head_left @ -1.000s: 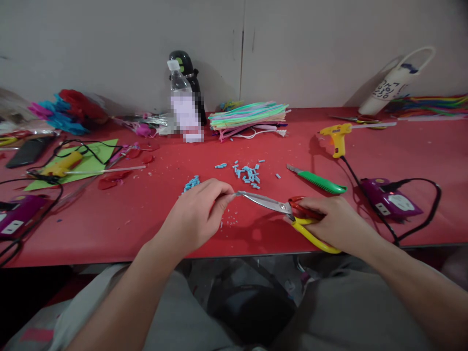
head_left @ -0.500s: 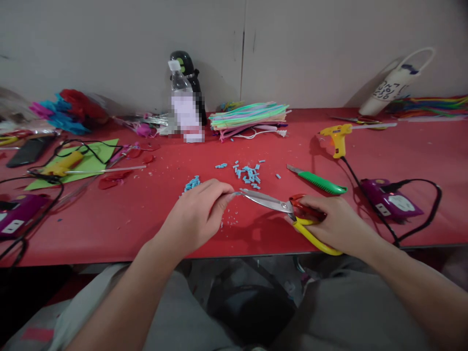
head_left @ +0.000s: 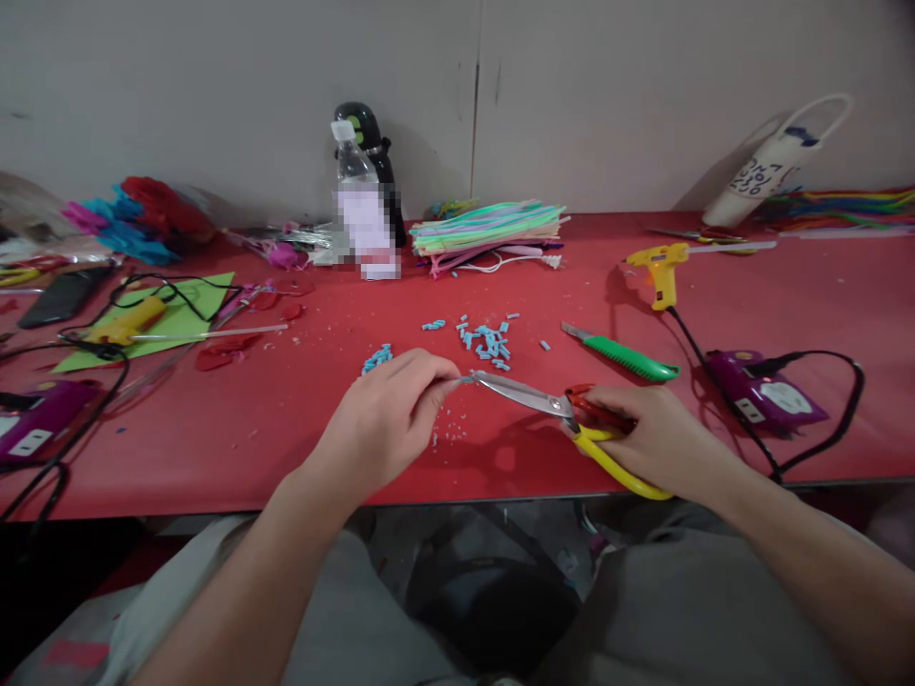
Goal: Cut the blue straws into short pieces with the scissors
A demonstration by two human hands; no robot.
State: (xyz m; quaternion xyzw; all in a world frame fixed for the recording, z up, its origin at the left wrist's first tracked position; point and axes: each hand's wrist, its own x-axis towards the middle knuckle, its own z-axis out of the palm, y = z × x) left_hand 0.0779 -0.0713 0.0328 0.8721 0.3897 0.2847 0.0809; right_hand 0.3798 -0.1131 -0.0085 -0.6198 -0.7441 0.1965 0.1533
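Observation:
My left hand pinches a small light-blue piece, mostly hidden by the fingers; only its end shows at the fingertips. My right hand grips scissors with one red and one yellow handle. Their blades point left, and the tips meet the blue piece. Beyond the blades lies a loose pile of short blue pieces. A second cluster of blue pieces sits just behind my left hand. Tiny pale scraps are scattered on the table beneath the blade tips.
A green utility knife lies right of the pile. Farther right are a yellow glue gun and a purple power socket with a cord. Pipe cleaners and a plastic bottle stand at the back; another glue gun is left.
Both hands keep nearly the same place, with the blade tips still at the blue piece. The view has shifted very slightly.

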